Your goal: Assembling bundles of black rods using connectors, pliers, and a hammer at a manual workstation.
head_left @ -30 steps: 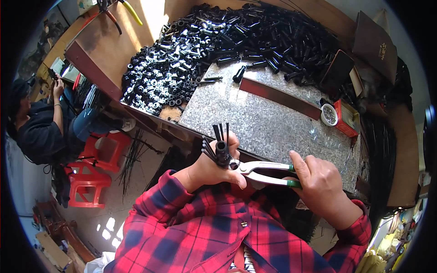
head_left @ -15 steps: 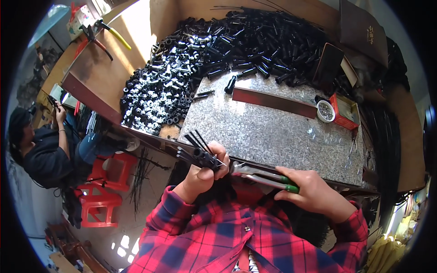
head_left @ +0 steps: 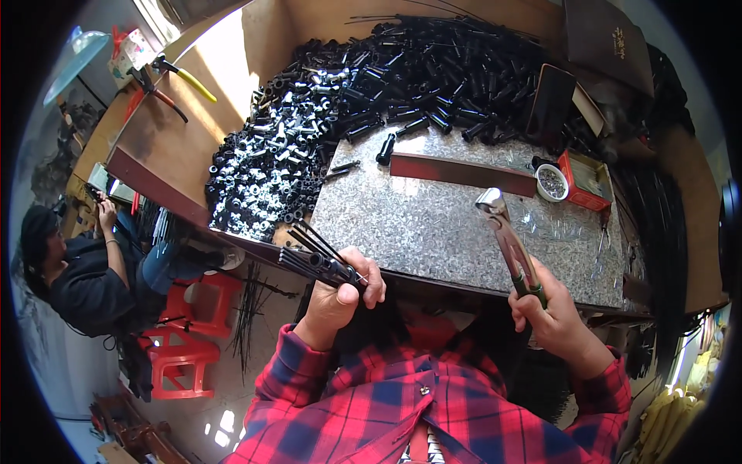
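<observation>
In front of my chest, at the table's near edge, my left hand point(head_left: 342, 296) is closed on a bundle of thin black rods point(head_left: 311, 259) set around a black plastic hub. Thin wire ends stick out by the fingertips. My right hand point(head_left: 550, 308) grips a pair of pliers point(head_left: 508, 240) with green handles, its shiny head pointing up and away over the stone tabletop. The pliers are apart from the rod bundle. Fingers partly hide the handles.
A speckled stone slab point(head_left: 448, 232) covers the table. Behind it lies a heap of black plastic tubes point(head_left: 456, 69). A reddish-brown bar point(head_left: 462, 175), a white cup point(head_left: 552, 184) of small metal bits and a red box point(head_left: 583, 182) stand on it. A co-worker point(head_left: 93, 263) sits at left.
My right hand has swung the pliers away from the bundle, up and to the right, head now upward. My left hand with the rods has shifted slightly left and down.
</observation>
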{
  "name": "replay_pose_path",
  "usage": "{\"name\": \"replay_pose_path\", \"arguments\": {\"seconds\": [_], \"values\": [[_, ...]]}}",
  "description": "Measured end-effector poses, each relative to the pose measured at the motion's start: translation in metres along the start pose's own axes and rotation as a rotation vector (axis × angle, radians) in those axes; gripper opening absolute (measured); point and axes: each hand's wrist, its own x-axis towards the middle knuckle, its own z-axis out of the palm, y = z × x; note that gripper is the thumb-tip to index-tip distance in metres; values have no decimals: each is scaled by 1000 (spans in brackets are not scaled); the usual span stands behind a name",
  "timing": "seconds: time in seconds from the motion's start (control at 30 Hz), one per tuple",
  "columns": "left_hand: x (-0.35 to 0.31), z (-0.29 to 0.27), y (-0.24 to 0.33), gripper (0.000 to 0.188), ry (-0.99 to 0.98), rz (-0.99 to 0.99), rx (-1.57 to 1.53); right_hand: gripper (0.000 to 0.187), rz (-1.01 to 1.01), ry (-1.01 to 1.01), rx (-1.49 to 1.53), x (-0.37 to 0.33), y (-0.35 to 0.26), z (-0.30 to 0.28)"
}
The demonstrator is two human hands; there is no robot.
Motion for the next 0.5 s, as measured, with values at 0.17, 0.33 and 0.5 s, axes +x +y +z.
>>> {"name": "replay_pose_path", "arguments": {"seconds": [0.17,0.33,0.5], "values": [[-3,-6,-2,53,-78,-20,-64,63,-28,-24,27,0,-5,2],[-5,-2,0,34,-83,-17,122,75,-45,-12,120,-1,-4,3],[-9,1,-5,27,6,-47,257,78,-147,161,163,-2,-5,4]]}}
